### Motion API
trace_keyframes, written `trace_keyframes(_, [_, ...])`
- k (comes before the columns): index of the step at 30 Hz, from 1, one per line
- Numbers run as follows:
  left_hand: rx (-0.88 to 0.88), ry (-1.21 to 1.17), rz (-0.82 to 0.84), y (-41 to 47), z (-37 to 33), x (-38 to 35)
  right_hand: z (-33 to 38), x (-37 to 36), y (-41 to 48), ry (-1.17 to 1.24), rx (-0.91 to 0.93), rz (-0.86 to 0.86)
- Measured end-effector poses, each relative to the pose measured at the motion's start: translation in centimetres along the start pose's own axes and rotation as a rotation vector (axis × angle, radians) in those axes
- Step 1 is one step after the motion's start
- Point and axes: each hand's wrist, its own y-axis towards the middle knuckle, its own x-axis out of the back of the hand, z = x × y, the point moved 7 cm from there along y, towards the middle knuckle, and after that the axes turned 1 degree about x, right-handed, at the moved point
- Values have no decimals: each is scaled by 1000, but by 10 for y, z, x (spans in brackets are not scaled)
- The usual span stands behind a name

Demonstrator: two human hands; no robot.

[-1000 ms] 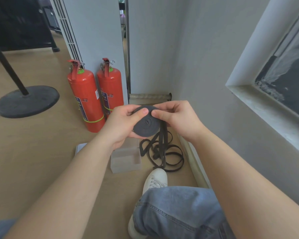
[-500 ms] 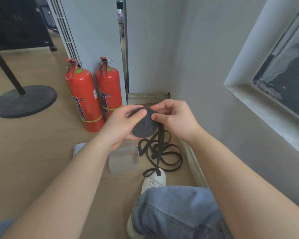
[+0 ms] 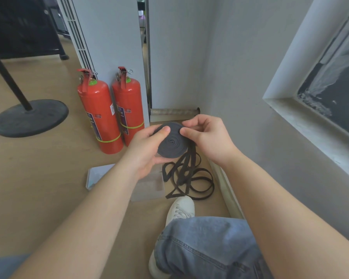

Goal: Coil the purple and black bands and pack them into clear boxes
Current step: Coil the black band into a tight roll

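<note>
A flat black coil (image 3: 172, 143) of band is held up over the floor. My left hand (image 3: 147, 150) cups it from below and behind, thumb pressed on its face. My right hand (image 3: 206, 137) pinches the coil's upper right edge. The loose tail of the black band (image 3: 187, 178) drops from the coil into a tangled heap on the floor. Under my left wrist stands a clear box (image 3: 149, 188), partly hidden, with its clear lid (image 3: 98, 175) lying flat to its left. No purple band is in view.
Two red fire extinguishers (image 3: 101, 117) stand against a white partition at the left. A black round stand base (image 3: 30, 117) sits far left. My white shoe (image 3: 179, 208) and jeans-clad knee (image 3: 206, 244) are in front. A wall with a window ledge (image 3: 310, 133) closes the right side.
The coil has turned slightly in my hands and taken up a bit more band. The floor tail has shifted and its loops lie differently. Both hands stay at the same spot.
</note>
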Motion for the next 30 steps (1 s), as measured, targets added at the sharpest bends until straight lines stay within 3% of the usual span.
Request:
trace_keyframes(3, [-73, 270, 5, 1, -10, 7, 5, -6, -2, -172, 66, 72])
trace_keyframes(9, [-66, 286, -7, 3, -9, 5, 1, -10, -4, -87, 55, 40])
trace_keyframes(16, [-30, 16, -36, 2, -3, 4, -8, -2, -3, 161, -76, 52])
trace_keyframes(23, [-62, 176, 33, 0, -6, 1, 5, -9, -2, 32, 9, 117])
trace_keyframes(30, [31, -200, 32, -1, -1, -2, -10, -4, -2, 279, -79, 113])
